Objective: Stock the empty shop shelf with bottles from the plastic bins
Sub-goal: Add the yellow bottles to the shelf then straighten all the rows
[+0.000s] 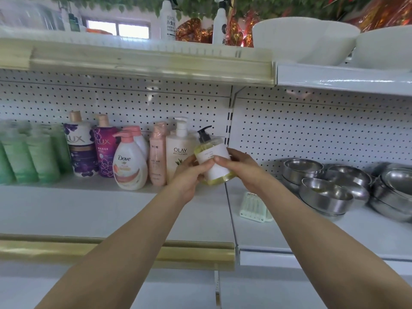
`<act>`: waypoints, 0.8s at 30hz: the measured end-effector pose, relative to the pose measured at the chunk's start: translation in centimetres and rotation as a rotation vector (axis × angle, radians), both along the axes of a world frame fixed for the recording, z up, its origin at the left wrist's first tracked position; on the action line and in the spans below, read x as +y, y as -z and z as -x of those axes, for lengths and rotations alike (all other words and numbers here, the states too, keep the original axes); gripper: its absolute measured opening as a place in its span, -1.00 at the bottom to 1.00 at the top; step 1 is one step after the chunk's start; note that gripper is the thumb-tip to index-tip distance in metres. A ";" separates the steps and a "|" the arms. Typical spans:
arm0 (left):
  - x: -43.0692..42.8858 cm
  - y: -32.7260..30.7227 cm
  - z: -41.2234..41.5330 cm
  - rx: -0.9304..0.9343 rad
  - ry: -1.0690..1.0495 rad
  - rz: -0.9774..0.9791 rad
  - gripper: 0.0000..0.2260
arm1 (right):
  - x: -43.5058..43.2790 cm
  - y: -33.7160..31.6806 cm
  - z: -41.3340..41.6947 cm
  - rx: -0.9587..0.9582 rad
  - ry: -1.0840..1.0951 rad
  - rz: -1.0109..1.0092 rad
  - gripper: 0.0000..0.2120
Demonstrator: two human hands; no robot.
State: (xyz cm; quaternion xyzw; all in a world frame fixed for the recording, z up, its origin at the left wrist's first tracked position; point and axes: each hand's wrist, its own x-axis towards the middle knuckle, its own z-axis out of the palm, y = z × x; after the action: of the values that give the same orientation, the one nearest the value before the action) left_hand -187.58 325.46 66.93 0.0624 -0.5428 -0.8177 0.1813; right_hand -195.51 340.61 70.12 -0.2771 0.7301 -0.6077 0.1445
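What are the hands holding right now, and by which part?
Clear pump bottle of yellow liquid, white label, gripped round its body by the left hand and right hand; black pump untouched.

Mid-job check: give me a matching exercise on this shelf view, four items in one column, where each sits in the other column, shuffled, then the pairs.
Items
1. Olay bottle
2. yellow pump bottle
3. steel bowls
4. green bottles

Places
A. far left of the left shelf
B. gripped by the left hand and the right hand
C. on the right shelf section
D. upright, just right of the slim pink bottle

Pairs: 1-D, 2-B, 3-C, 4-A
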 end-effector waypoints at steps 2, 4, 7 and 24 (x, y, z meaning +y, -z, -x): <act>-0.2 -0.5 0.2 -0.044 -0.017 -0.028 -0.60 | 0.3 0.3 0.4 -0.014 0.006 -0.012 -0.34; -0.6 -0.8 0.5 -0.073 -0.044 -0.081 -0.50 | 0.3 0.8 0.6 -0.016 -0.039 -0.043 -0.32; -0.6 -1.2 0.6 -0.104 -0.083 0.013 -0.44 | -0.2 1.1 0.4 -0.003 -0.078 -0.109 -0.29; -6.8 -1.1 2.7 -0.109 -0.637 0.799 -0.51 | -1.4 5.4 1.5 -0.205 0.071 0.030 -0.40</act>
State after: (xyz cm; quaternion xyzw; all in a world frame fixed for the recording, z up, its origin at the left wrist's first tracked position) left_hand -190.28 318.63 68.06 0.1930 -0.7755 -0.4462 0.4027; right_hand -196.99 339.21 64.71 -0.1897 0.7117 -0.6484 0.1927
